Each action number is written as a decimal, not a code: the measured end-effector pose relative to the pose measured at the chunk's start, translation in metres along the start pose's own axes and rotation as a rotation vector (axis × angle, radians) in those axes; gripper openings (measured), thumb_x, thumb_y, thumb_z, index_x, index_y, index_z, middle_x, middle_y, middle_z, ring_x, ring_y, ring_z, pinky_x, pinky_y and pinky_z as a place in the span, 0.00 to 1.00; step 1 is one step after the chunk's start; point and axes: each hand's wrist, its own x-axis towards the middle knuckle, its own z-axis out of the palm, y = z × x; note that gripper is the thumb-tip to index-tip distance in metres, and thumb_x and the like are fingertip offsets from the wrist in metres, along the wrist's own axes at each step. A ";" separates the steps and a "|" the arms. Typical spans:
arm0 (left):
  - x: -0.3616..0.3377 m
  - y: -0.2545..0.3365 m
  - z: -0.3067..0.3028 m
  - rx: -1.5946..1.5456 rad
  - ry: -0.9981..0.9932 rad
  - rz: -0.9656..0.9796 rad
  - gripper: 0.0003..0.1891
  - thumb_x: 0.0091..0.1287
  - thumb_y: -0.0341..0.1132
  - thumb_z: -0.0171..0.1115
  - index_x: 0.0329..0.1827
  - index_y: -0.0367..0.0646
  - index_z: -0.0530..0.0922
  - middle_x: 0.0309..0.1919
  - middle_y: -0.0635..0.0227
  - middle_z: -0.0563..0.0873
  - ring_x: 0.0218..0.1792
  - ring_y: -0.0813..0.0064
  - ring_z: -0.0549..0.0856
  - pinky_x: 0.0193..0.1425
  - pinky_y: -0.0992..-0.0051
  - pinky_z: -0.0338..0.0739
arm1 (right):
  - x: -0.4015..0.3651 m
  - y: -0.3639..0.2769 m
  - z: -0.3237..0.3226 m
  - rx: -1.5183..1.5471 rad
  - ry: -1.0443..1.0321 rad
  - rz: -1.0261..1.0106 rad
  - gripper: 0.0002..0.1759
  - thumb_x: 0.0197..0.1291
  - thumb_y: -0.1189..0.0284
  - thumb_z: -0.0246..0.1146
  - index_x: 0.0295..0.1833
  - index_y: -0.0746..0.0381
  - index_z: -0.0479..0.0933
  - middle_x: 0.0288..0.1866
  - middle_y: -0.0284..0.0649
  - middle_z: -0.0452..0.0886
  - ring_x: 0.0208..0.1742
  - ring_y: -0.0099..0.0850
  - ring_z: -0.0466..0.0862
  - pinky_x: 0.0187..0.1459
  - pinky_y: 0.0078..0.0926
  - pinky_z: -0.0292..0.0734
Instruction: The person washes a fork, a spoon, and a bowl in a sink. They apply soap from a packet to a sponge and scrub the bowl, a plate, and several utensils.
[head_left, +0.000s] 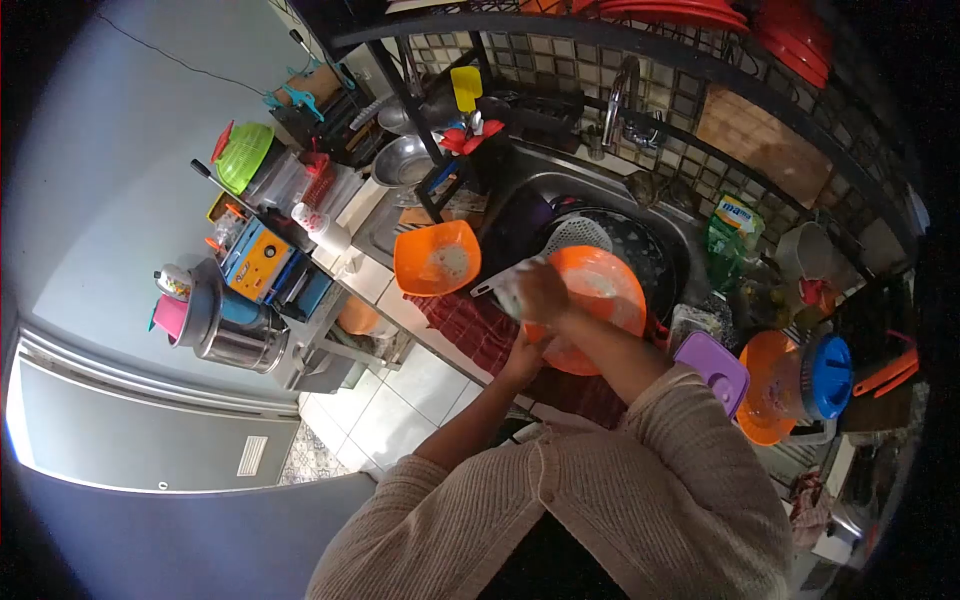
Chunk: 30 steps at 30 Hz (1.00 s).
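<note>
My left hand [526, 354] grips the near-left rim of a large round orange plate [620, 325], which is tilted over the front of the sink and has whitish suds on it. My right hand [543, 289] is closed round a pale greenish sponge [508, 298], partly hidden by the fingers, at the plate's left edge. Behind the plate a perforated grey skimmer [580, 233] rests in the sink, its handle pointing left past my right hand. To the left, a square orange bowl [437, 258] with suds in it stands on the counter edge.
The sink [690, 235] holds dark soapy pans, with a faucet [625, 90] behind. A dark red cloth [465, 325] hangs over the counter edge. On the right are a green detergent pouch [732, 228], a purple lid [712, 368] and a blue-lidded container [828, 377]. A black rack spans overhead.
</note>
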 end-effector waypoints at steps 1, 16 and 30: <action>-0.002 -0.001 -0.002 -0.049 -0.022 0.018 0.27 0.68 0.26 0.51 0.69 0.49 0.56 0.62 0.64 0.68 0.61 0.67 0.70 0.63 0.65 0.68 | 0.000 0.003 -0.002 -0.002 0.002 0.000 0.13 0.51 0.59 0.59 0.23 0.56 0.79 0.24 0.38 0.80 0.29 0.40 0.79 0.36 0.41 0.71; -0.023 0.058 0.043 -0.138 0.050 0.033 0.27 0.69 0.30 0.51 0.70 0.47 0.54 0.62 0.64 0.67 0.63 0.67 0.68 0.64 0.62 0.66 | -0.073 0.083 -0.044 -0.530 -0.144 0.646 0.20 0.60 0.52 0.54 0.43 0.56 0.80 0.35 0.47 0.81 0.36 0.44 0.82 0.37 0.42 0.76; -0.018 0.050 0.034 -0.080 0.054 -0.076 0.29 0.67 0.26 0.51 0.70 0.47 0.53 0.61 0.62 0.69 0.60 0.66 0.72 0.61 0.66 0.70 | -0.081 0.019 -0.042 -0.501 -0.017 0.767 0.31 0.53 0.66 0.55 0.66 0.54 0.61 0.70 0.54 0.49 0.68 0.57 0.54 0.65 0.50 0.52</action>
